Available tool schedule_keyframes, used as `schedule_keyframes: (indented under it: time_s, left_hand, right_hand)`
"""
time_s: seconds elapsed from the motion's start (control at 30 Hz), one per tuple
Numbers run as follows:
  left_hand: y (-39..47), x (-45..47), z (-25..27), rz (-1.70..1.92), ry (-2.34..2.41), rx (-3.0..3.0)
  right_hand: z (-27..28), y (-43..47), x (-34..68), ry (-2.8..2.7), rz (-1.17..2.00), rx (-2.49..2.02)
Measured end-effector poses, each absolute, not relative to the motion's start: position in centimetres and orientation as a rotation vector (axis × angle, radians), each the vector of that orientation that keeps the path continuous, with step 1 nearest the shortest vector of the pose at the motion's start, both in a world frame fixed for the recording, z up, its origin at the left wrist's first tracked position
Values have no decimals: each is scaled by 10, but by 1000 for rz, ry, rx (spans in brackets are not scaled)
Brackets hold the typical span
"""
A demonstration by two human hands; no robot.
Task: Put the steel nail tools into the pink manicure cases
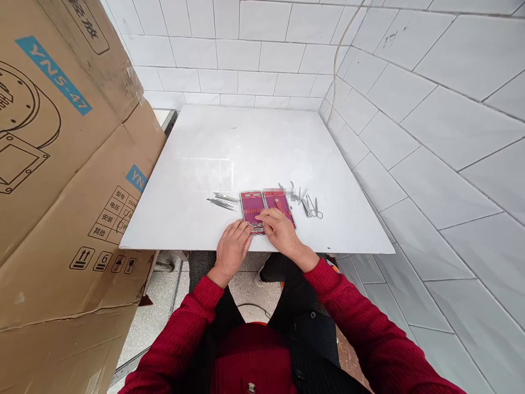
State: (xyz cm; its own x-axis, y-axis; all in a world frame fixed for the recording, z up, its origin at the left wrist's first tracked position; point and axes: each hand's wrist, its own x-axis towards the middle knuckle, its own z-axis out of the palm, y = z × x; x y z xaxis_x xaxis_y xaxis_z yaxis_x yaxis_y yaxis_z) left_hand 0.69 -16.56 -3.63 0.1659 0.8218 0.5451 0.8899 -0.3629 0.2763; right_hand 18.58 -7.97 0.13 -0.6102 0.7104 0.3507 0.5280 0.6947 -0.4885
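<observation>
An open manicure case [253,203] with a purple lining and red trim lies near the table's front edge. My left hand [233,246] holds the case at its near left corner, its fingers close together along the edge. Over the lower middle of the case is my right hand [281,230], thumb and fingers drawn together; what they pinch, if anything, is too small to make out. Slim metal tools [221,202] lie in a loose bunch left of the case. To its right are nail clippers [307,208], small scissors [318,210] and other metal tools.
The case and tools rest on a white tabletop [262,142]. A large cardboard box [110,164] stands close along the left side. White tiled walls [258,54] rise behind and at the right, with a thin cable [337,60] running down the corner.
</observation>
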Motion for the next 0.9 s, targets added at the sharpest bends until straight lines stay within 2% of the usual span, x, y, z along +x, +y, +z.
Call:
schedule_keyframes:
  time_s: [0.3, 0.63, 0.9]
  left_hand:
    - [-167, 8, -34, -979, -1719, -2323]
    - [-168, 8, -34, -977, -1746, -2343]
    - [-169, 8, -35, -980, -1721, -2328]
  right_hand:
    - [55, -50, 113, -2712, 417, -1181]
    - [53, -31, 57, -2982, 104, -1250]
    - [51, -24, 49, -3016, 44, -1258]
